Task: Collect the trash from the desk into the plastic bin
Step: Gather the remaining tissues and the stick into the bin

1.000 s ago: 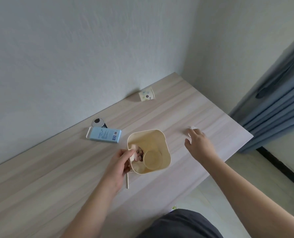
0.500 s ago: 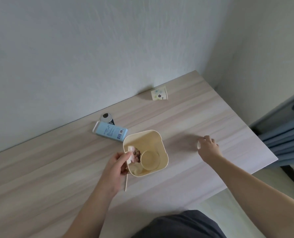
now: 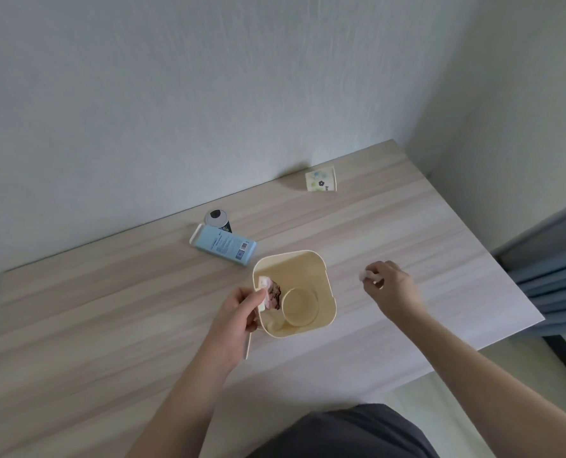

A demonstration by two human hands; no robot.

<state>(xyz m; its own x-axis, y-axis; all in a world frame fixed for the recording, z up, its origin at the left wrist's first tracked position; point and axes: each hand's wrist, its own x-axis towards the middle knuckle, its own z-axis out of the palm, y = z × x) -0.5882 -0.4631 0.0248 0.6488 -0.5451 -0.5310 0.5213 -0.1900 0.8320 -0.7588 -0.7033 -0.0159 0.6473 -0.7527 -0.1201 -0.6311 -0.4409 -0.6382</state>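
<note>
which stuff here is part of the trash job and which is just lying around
Job: plastic bin; white scrap pinched in right hand; left hand at the bin rim; paper cup; blue carton; can.
Lying about: curtain.

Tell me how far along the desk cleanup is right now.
Partly done. The plastic bin already holds a wrapper. The right hand pinches a small white scrap; the left hand steadies the bin. Left: paper cup, blue box, can, stick.
</note>
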